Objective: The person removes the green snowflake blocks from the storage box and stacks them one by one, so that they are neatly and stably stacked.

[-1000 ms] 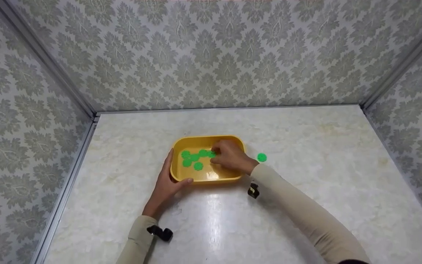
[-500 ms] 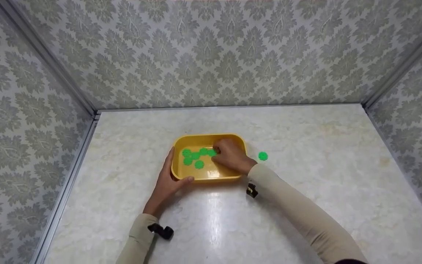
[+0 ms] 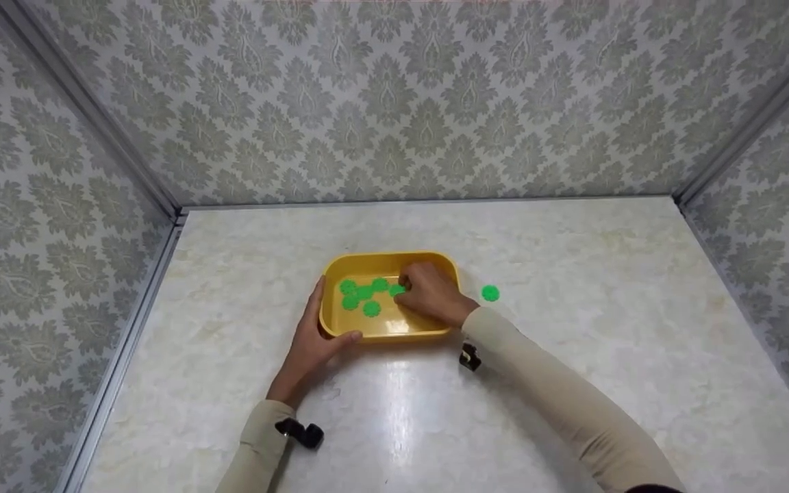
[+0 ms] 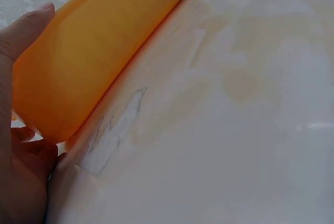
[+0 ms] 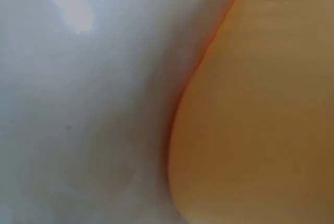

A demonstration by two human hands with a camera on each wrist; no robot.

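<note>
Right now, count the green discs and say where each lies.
7 discs: four bunched left in the yellow tray, one nearer the person, one by the right hand, one on the table right of the tray. The hand may hide more.

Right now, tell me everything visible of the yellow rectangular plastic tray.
The glossy yellow rectangular tray, apparently plastic, has rounded corners and raised walls. It sits open side up on the pale marbled table, holding flat green scalloped discs. The left hand holds its near left corner; the right hand is inside, contact unclear.
</note>
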